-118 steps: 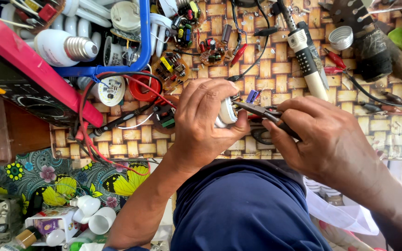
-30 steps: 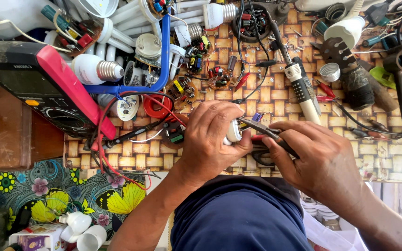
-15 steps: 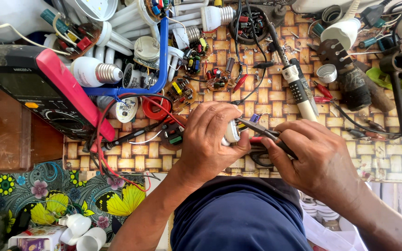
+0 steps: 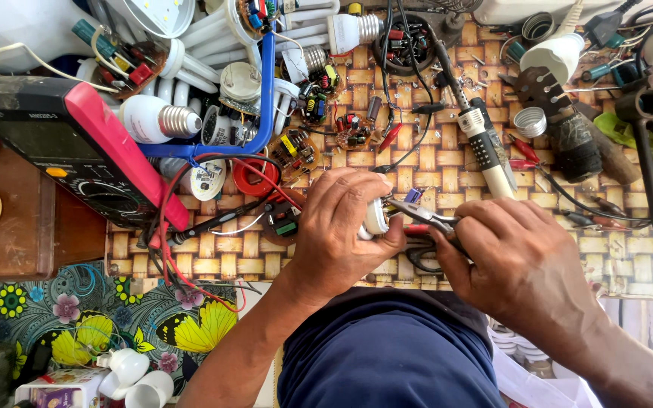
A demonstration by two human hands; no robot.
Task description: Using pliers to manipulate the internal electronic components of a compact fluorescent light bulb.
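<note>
- Left hand (image 4: 341,234) clamped round a white bulb base (image 4: 376,217), mid-counter, near edge.
- Right hand (image 4: 515,264) squeezing pliers (image 4: 425,219), tips at the base.
- Looks like prying; next needs a steady grip, gentle twist.

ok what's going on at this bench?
A person is working over a woven mat crowded with bulb parts. The left hand grips a small white bulb base; the right hand holds pliers with the tips at that base. A soldering iron and a multimeter lie untouched nearby.
</note>
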